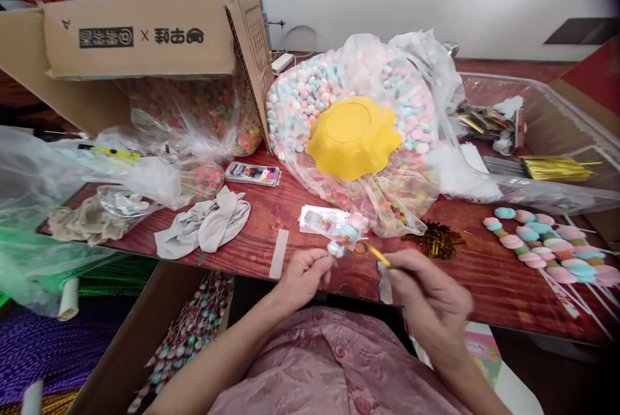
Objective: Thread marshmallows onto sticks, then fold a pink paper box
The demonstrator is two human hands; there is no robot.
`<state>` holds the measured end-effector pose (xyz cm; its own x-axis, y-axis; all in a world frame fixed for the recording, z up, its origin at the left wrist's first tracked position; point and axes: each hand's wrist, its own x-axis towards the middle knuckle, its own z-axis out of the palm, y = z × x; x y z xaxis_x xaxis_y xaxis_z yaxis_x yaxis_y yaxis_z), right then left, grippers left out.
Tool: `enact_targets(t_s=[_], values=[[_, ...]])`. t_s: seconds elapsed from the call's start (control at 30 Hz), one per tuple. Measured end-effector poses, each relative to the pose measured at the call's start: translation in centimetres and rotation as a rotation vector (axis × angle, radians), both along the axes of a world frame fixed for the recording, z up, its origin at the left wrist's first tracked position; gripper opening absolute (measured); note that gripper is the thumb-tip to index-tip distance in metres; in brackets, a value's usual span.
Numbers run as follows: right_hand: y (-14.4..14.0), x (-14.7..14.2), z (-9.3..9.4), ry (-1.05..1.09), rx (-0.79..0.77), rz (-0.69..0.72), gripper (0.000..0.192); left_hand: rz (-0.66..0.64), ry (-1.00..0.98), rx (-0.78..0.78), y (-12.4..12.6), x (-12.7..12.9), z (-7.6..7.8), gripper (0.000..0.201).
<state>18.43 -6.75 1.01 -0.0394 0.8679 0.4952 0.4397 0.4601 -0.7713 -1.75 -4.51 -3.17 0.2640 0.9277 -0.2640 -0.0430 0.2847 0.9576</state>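
Observation:
My left hand (301, 276) pinches a short skewer of pastel marshmallows (341, 241) in a clear sleeve, held just above the front edge of the red-brown table (271, 208). My right hand (429, 299) grips a gold twist tie (378, 255) whose end points at the skewer's base. A tangle of gold ties (436, 241) lies just beyond my right hand. A big clear bag of pastel marshmallows (310, 95) sits behind, with a yellow bowl (352, 136) upside down on it.
Finished marshmallow skewers (547, 244) lie at the right. A clear bin (547, 118) holds wrappers and gold ties. A cardboard box (145, 34) and bags of colourful candy stand at the left, grey cloth gloves (208, 224) nearby. A box of skewers (188, 331) sits below the table.

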Motion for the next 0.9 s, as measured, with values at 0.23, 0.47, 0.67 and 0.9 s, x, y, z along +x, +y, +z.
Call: enact_targets(t_s=[0.23, 0.47, 0.67, 0.9], values=[[1.7, -4.1, -3.0, -0.247, 0.141, 0.143, 0.037, -0.028, -0.010, 0.200, 0.4, 1.2, 0.5, 0.035], [1.6, -3.4, -4.0, -0.203, 0.068, 0.112, 0.033, -0.088, 0.158, 0.260, -0.7, 0.4, 1.0, 0.034], [1.8, -3.4, -3.8, -0.217, 0.051, 0.121, 0.032, -0.092, 0.232, 0.321, -0.6, 0.7, 0.5, 0.035], [1.4, -3.4, -4.6, -0.244, 0.146, 0.120, 0.037, -0.072, 0.259, 0.381, -0.3, 0.7, 0.4, 0.036]])
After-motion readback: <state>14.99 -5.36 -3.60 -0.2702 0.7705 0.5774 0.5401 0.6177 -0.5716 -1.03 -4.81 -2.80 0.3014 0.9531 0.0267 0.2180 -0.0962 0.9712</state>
